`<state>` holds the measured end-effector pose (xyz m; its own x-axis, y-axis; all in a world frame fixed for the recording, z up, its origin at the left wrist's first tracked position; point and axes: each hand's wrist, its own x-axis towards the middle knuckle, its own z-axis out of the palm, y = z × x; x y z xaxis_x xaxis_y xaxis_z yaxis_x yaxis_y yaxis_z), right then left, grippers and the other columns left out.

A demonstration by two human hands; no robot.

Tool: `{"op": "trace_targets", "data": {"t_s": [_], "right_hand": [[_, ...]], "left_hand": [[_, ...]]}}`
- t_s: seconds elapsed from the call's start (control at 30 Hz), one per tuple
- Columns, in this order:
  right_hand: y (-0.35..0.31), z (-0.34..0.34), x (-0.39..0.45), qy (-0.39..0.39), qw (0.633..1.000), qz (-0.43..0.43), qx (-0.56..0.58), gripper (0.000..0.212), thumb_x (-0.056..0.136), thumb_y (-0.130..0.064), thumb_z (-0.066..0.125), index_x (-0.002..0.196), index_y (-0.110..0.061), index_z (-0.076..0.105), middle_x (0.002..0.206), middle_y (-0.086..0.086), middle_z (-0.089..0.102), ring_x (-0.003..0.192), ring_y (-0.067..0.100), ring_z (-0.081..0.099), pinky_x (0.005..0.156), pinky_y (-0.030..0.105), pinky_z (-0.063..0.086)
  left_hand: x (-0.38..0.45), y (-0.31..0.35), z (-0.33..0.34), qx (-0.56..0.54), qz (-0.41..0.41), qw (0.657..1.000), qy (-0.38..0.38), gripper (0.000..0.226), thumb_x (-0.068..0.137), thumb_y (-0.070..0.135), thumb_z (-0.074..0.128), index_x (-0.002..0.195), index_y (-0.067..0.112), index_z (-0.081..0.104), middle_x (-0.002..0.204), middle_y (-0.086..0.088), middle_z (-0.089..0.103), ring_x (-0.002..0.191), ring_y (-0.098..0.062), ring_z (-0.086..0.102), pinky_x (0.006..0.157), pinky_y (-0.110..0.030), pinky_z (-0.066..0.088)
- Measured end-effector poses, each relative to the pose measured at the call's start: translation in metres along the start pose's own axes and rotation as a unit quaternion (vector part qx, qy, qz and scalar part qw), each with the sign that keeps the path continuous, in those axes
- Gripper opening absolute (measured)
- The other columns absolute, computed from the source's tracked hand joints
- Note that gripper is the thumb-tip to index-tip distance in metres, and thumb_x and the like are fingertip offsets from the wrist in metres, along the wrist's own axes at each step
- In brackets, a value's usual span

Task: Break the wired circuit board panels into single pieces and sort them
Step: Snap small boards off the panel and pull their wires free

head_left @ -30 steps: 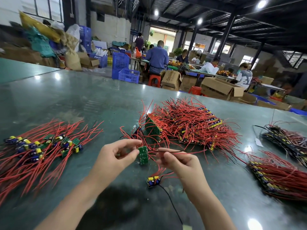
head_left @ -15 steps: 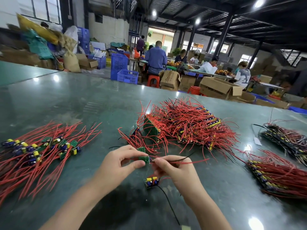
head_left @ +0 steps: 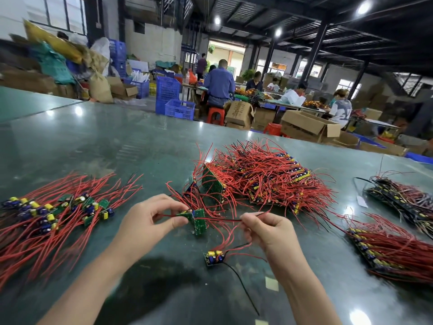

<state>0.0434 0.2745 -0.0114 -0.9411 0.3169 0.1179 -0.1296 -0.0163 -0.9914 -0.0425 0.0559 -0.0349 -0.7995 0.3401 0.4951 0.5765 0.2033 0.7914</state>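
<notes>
The left hand (head_left: 150, 222) pinches a small green circuit board piece (head_left: 199, 222) between the thumb and the curled fingers, a little above the dark green glossy table (head_left: 98, 141). The right hand (head_left: 267, 227) is on the right of this piece, and its curled fingers pinch thin red and black wires (head_left: 230, 220) that run from the piece across the gap between the two hands.

Just behind the piece stands the big heap of unbroken green panels with tangled red wires (head_left: 264, 177); some loose red wires from this heap hang around the piece and partly hide its far edge. One green panel (head_left: 212, 186) at the near-left side of the heap stands tilted on its edge. In front of the piece, nearer to the person, one single board with yellow and blue parts (head_left: 214, 257) lies on the table, and a black wire goes from it toward the near edge. Well to the left of the piece lies a spread pile of separated boards with long red wires (head_left: 54, 212). Far to the right are two more bundles, one with red wires (head_left: 393, 252) and behind it one with darker wires (head_left: 407, 198).
</notes>
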Motion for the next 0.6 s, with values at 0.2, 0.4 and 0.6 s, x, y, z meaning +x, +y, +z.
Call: {"op": "trace_targets", "data": {"t_s": [0.2, 0.4, 0.6], "right_hand": [[-0.001, -0.008, 0.007, 0.092, 0.991, -0.005, 0.094, 0.012, 0.069, -0.021, 0.071, 0.067, -0.010, 0.077, 0.066, 0.006, 0.069, 0.052, 0.006, 0.059, 0.052, 0.014, 0.049], [0.001, -0.005, 0.006, 0.096, 0.990, -0.021, 0.096, 0.018, 0.081, -0.020, 0.064, 0.076, -0.005, 0.074, 0.070, 0.007, 0.069, 0.054, 0.010, 0.060, 0.053, 0.017, 0.050], [0.000, -0.008, 0.006, 0.095, 0.991, -0.019, 0.098, 0.021, 0.083, -0.021, 0.064, 0.073, -0.007, 0.076, 0.070, 0.007, 0.069, 0.055, 0.011, 0.059, 0.054, 0.019, 0.051]], "left_hand": [[0.005, -0.009, -0.024, 0.093, 0.003, 0.990, 0.105, 0.019, 0.070, 0.021, 0.080, 0.079, 0.035, 0.071, 0.080, 0.011, 0.064, 0.068, -0.008, 0.054, 0.063, -0.022, 0.041], [0.003, -0.024, -0.055, 0.297, -0.042, 0.865, 0.401, 0.014, 0.083, 0.015, 0.068, 0.096, 0.019, 0.068, 0.094, -0.007, 0.059, 0.082, -0.034, 0.058, 0.068, -0.044, 0.050], [-0.001, -0.055, -0.070, 0.407, -0.310, 0.828, 0.230, 0.040, 0.074, 0.012, 0.073, 0.112, 0.008, 0.064, 0.114, -0.026, 0.051, 0.107, -0.045, 0.046, 0.090, -0.056, 0.043]]}}
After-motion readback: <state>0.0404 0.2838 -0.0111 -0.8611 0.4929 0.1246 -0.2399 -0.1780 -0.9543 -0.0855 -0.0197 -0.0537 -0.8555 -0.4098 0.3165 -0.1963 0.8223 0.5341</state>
